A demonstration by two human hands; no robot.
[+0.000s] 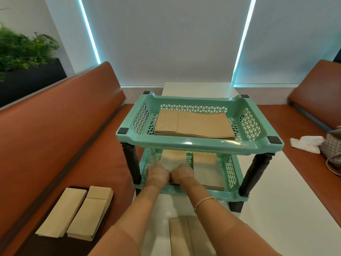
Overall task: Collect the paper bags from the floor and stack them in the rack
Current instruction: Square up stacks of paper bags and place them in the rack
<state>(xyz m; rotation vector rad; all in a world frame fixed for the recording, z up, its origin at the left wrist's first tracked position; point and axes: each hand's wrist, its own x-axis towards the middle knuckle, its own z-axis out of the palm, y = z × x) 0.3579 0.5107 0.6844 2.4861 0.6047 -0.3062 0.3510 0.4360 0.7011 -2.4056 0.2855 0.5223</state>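
A mint-green two-tier rack stands on a white table. Its top tray holds a flat stack of brown paper bags. In the lower tray lie a pale bag stack on the left and another on the right. My left hand and my right hand sit side by side at the lower tray's front edge, fingers curled on the near end of the left stack. More bags lie on the table near me. Two stacks rest on a dark tray on the left bench.
Brown padded benches run along both sides of the white table. A white cloth and a patterned bag lie on the right bench. A plant in a dark planter stands behind the left bench.
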